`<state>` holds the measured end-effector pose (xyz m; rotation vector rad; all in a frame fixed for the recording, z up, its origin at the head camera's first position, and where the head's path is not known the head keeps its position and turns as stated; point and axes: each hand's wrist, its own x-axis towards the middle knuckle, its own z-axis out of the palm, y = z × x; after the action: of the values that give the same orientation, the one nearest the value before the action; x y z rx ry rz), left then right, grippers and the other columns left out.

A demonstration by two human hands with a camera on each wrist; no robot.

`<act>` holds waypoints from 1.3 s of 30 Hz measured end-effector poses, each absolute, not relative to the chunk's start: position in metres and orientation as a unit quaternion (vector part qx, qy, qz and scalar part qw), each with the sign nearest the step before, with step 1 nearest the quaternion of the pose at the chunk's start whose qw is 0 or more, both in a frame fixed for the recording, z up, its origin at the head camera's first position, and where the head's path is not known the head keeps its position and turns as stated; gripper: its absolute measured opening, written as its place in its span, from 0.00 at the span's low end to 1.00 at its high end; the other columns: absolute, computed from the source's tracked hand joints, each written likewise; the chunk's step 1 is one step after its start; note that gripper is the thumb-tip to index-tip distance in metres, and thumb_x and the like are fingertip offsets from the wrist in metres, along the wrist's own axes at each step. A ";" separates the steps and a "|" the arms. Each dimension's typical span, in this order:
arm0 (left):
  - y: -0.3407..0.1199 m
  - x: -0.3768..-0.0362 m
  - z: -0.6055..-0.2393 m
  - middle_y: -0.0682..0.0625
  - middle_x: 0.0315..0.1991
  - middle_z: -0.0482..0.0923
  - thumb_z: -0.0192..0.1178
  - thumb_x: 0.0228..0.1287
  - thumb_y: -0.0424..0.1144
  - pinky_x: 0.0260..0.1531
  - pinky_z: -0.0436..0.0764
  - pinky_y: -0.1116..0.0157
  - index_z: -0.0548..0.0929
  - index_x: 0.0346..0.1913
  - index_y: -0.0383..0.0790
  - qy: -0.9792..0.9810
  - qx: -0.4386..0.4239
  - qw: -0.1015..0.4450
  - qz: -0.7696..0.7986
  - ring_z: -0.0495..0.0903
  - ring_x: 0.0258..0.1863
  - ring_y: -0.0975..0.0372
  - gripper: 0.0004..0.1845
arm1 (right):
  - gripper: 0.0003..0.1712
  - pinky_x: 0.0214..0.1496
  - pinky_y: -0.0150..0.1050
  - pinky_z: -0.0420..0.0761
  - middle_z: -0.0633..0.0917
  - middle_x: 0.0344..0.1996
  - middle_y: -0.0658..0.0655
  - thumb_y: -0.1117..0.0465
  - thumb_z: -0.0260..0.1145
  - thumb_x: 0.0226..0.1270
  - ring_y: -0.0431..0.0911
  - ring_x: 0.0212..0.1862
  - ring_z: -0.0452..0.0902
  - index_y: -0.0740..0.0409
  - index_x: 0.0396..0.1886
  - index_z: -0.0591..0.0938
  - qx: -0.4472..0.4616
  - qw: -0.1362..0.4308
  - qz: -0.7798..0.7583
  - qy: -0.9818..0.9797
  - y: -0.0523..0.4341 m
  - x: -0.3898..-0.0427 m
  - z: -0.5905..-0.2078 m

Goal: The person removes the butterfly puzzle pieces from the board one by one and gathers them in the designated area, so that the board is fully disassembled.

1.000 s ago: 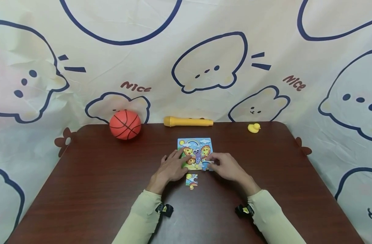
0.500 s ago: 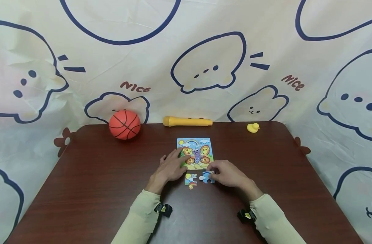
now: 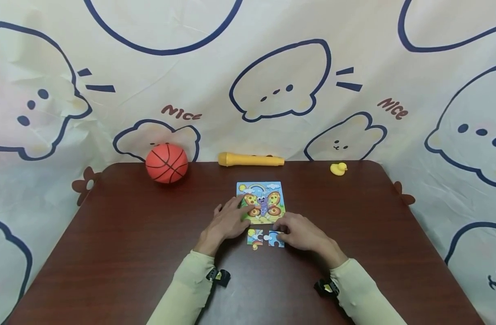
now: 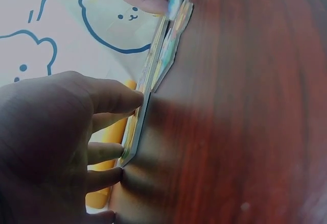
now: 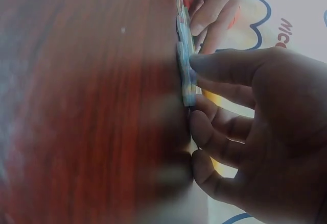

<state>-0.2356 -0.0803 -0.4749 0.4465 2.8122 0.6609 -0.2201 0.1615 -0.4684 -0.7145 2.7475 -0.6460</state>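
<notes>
At right hand [image 3: 301, 232], pinched, blue puzzle piece [image 3: 273, 237]

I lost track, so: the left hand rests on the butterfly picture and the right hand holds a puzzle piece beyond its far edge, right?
Not quite: the head view shows the puzzle piece by the near edge of the butterfly picture. The left hand rests on it; the right hand holds the piece.
</notes>
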 end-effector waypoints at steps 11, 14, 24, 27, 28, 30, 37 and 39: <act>-0.077 -0.236 -0.473 0.48 0.78 0.47 0.52 0.70 0.47 0.70 0.46 0.36 0.69 0.70 0.60 0.959 0.147 0.106 0.220 0.47 0.77 0.47 0.26 | 0.10 0.36 0.34 0.73 0.78 0.32 0.44 0.58 0.69 0.63 0.38 0.32 0.71 0.44 0.44 0.85 -0.235 0.050 -0.235 0.942 0.172 -0.233 -0.466; -0.075 -0.235 -0.473 0.48 0.79 0.46 0.52 0.70 0.47 0.70 0.46 0.36 0.68 0.70 0.60 0.959 0.143 0.109 0.220 0.46 0.77 0.47 0.26 | 0.11 0.38 0.36 0.73 0.78 0.36 0.48 0.58 0.67 0.64 0.40 0.35 0.71 0.47 0.46 0.85 -0.225 0.031 -0.226 0.947 0.177 -0.239 -0.465; -0.076 -0.236 -0.475 0.49 0.79 0.45 0.51 0.69 0.48 0.71 0.42 0.37 0.66 0.71 0.61 0.958 0.132 0.119 0.226 0.44 0.78 0.48 0.27 | 0.18 0.52 0.45 0.77 0.77 0.47 0.52 0.54 0.66 0.65 0.45 0.46 0.71 0.47 0.55 0.81 -0.193 0.043 -0.203 0.959 0.174 -0.274 -0.473; -0.077 -0.236 -0.475 0.48 0.79 0.46 0.51 0.69 0.47 0.70 0.43 0.36 0.67 0.71 0.59 0.958 0.136 0.114 0.224 0.45 0.78 0.47 0.27 | 0.19 0.51 0.45 0.77 0.76 0.48 0.52 0.53 0.66 0.65 0.46 0.46 0.71 0.47 0.56 0.81 -0.190 0.046 -0.197 0.961 0.167 -0.282 -0.473; -0.077 -0.236 -0.475 0.48 0.79 0.46 0.51 0.69 0.47 0.70 0.43 0.36 0.67 0.71 0.59 0.958 0.136 0.115 0.223 0.45 0.78 0.47 0.27 | 0.19 0.50 0.44 0.77 0.76 0.48 0.52 0.53 0.66 0.65 0.46 0.45 0.71 0.47 0.56 0.81 -0.190 0.048 -0.199 0.960 0.165 -0.284 -0.473; -0.077 -0.236 -0.475 0.48 0.79 0.46 0.51 0.69 0.47 0.70 0.44 0.36 0.67 0.71 0.59 0.959 0.136 0.114 0.222 0.45 0.78 0.47 0.27 | 0.19 0.47 0.43 0.76 0.75 0.47 0.52 0.53 0.65 0.65 0.45 0.44 0.70 0.45 0.56 0.81 -0.189 0.055 -0.199 0.960 0.160 -0.289 -0.474; -0.075 -0.236 -0.477 0.49 0.79 0.46 0.51 0.69 0.48 0.70 0.44 0.36 0.67 0.71 0.61 0.959 0.136 0.117 0.218 0.45 0.78 0.47 0.27 | 0.18 0.40 0.40 0.70 0.73 0.44 0.52 0.52 0.65 0.64 0.46 0.42 0.67 0.44 0.54 0.81 -0.181 0.061 -0.192 0.963 0.150 -0.301 -0.478; -0.075 -0.237 -0.477 0.49 0.79 0.46 0.51 0.69 0.48 0.70 0.45 0.36 0.68 0.70 0.61 0.961 0.135 0.115 0.213 0.45 0.78 0.48 0.27 | 0.19 0.41 0.41 0.70 0.73 0.45 0.53 0.52 0.65 0.64 0.47 0.43 0.67 0.44 0.54 0.81 -0.176 0.062 -0.188 0.964 0.149 -0.304 -0.478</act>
<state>-0.2365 -0.0746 -0.4772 0.3959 2.8152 0.6237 -0.3038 0.1489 -0.4775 -0.5316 2.9153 -0.5693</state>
